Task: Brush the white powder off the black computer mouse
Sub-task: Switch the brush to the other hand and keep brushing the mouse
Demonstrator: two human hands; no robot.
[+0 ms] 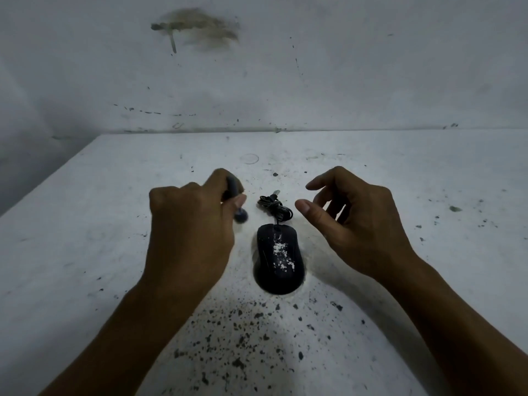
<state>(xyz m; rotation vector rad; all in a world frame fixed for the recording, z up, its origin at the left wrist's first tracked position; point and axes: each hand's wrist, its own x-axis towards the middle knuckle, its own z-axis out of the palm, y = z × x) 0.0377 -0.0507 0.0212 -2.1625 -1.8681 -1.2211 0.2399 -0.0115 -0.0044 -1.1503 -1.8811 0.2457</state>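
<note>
Item: mouse [278,258], black, on the bench [85,238] between our hands, cord [273,205] bundled just beyond it. Powder [281,257], white, lies on its middle and rear.

Left hand [188,235]: closed around a dark tool, apparently the brush [235,202]; its blurred tip points down, left of the mouse, not touching it.

Right hand [357,224]: open, empty, fingers curled, hovering to the mouse's right.

Handling, in our judgement: we steady the mouse with the right hand, then sweep lightly from the wheel end rearward, pushing powder off the edge instead of into the seams.
</note>
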